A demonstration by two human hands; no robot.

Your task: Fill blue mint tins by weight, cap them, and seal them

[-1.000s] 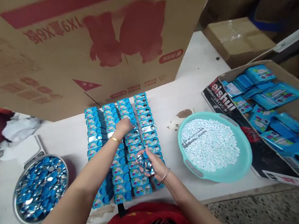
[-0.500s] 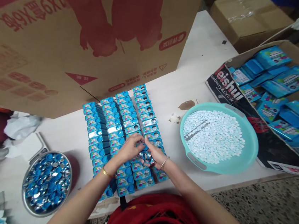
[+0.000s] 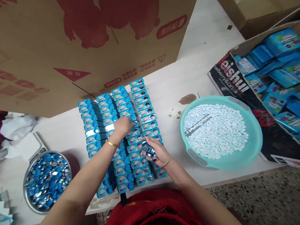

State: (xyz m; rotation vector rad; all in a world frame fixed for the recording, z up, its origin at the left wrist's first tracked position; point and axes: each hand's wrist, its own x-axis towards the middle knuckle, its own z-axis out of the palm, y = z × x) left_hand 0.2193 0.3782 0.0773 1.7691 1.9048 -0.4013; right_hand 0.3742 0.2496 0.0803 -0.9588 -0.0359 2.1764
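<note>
Head: tins (image 3: 135,156) blue, rect., printed multicol.

Light, apparently from overhead, was brightest on the white tabletop (image 3: 205,68) and fell away to murk at the upper and lower right corners. Glare whitened a few lids (image 3: 93,132) among the blue tins (image 3: 137,154) and glinted off the metal caps (image 3: 47,182). Shadow darkened gaps between rows. Slight softness blurred fine detail; wide-angle distortion stretched the cardboard carton (image 3: 133,62).
</note>
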